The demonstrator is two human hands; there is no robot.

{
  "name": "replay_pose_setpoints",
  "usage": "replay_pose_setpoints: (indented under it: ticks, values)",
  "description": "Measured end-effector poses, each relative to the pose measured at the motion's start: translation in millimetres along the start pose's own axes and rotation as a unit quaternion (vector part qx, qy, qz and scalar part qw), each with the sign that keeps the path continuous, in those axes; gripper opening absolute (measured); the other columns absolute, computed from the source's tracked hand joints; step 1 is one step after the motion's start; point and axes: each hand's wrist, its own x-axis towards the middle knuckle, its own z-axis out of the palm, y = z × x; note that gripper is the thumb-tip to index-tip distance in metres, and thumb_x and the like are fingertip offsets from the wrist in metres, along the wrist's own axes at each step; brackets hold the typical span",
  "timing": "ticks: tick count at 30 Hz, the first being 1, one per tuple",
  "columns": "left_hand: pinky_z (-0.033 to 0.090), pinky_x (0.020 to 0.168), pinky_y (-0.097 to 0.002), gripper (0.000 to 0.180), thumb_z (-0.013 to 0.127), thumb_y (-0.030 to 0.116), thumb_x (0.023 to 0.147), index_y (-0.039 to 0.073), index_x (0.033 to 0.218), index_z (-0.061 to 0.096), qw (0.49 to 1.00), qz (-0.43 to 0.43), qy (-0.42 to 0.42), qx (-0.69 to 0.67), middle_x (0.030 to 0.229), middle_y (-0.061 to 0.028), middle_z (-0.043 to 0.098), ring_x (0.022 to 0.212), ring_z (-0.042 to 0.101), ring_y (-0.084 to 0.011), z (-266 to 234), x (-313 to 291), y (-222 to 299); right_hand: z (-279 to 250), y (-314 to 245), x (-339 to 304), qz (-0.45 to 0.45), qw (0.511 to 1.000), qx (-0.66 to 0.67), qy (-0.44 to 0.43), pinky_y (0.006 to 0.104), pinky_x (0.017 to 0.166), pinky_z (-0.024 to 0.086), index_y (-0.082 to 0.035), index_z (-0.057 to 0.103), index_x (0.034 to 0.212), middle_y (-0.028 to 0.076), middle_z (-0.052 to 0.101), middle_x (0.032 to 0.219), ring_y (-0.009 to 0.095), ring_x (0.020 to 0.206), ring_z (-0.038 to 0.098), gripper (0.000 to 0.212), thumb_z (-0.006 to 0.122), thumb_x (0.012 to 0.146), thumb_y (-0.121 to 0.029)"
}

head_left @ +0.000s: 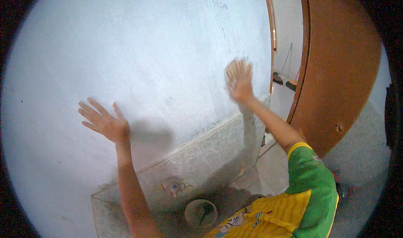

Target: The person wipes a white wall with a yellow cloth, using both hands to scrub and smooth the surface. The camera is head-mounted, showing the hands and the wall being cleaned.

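My left hand (105, 122) lies against the pale bluish-white wall (159, 53), its fingers spread and nothing held in it. Farther right and higher up, my right hand (239, 82) is at the same wall with its fingers pointing upward. Motion smears those fingers, so I cannot tell whether something thin and pale is under them. Dark scuffs and scratch marks run over the wall above my right hand.
A grey tiled band (218, 141) with a ledge runs along the wall's foot. Below are a small wall fitting (174, 187) and a round bucket (200, 213). At right, a brown wooden door (336, 61) stands ajar, brooms (289, 82) beyond it.
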Motion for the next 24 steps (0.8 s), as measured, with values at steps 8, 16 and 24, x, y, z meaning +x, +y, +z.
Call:
replay_pose_setpoints:
  ticks: [8, 16, 24]
  values:
    - [0.011, 0.124, -0.0664, 0.079, 0.056, 0.040, 0.104, 0.009, 0.166, 0.020, 1.000, 0.000, -0.008, 0.025, 0.173, -0.0189, 0.011, 0.160, 0.010, -0.0403, -10, 2, -9, -30, -128, 161, -0.039, 0.997, -0.013, 0.060, 0.0767, 0.118, 0.010, -0.019, 0.032, 0.163, 0.015, 0.022, 0.172, 0.041, 0.157, 0.019, 0.072, 0.054, 0.101, -0.048]
    - [0.010, 0.123, -0.0679, 0.079, 0.057, 0.039, 0.103, 0.008, 0.166, 0.020, 0.999, -0.016, -0.030, 0.028, 0.173, -0.0205, 0.010, 0.160, 0.009, -0.0410, -11, -2, -10, -29, 30, 98, 0.086, 0.990, -0.006, 0.113, 0.0673, 0.124, 0.001, -0.017, 0.028, 0.165, 0.017, 0.011, 0.174, 0.043, 0.159, 0.008, 0.085, 0.065, 0.094, -0.045]
    - [0.010, 0.123, -0.0689, 0.082, 0.059, 0.037, 0.101, 0.008, 0.166, 0.020, 0.999, -0.003, -0.023, 0.033, 0.173, -0.0206, 0.010, 0.159, 0.010, -0.0416, -14, -1, -11, -46, -59, 253, -0.011, 0.986, 0.021, 0.164, 0.0747, 0.120, 0.001, -0.015, 0.017, 0.167, 0.015, 0.009, 0.174, 0.045, 0.158, 0.007, 0.076, 0.045, 0.106, -0.050]
